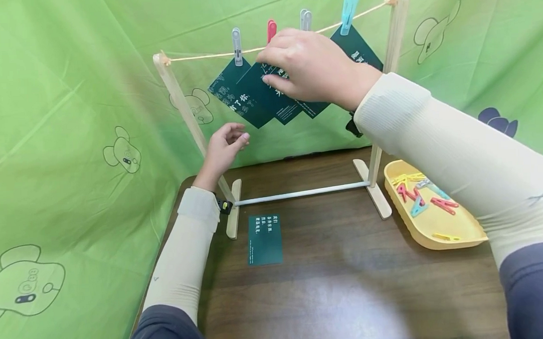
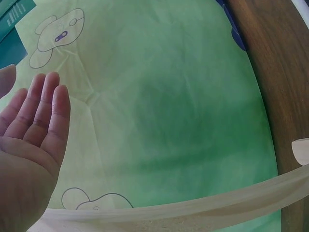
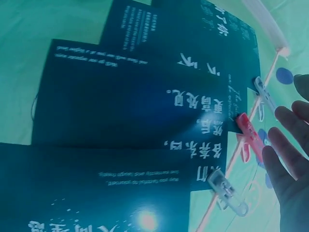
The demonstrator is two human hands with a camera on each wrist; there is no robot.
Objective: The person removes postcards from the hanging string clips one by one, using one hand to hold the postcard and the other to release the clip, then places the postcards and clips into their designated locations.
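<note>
Dark green cards [image 1: 251, 98]: four already hang by clothespins from the string [image 1: 204, 55] on the little wooden rack, overlapping, white print. One more card [image 1: 265, 239] lies flat on the desk [image 1: 347, 286]. Right hand [image 1: 306, 68] is up at the red clothespin [image 1: 271, 30], can't tell if it's pinching. Left hand [image 1: 223, 148] hangs loose, holding nothing.

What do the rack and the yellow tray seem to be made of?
The rack: pale unpainted wood, matte, apparently flat slats; its lower crossbar is white, material unclear. The yellow tray: probably moulded plastic, with a smooth rounded rim and uniform colour.
</note>
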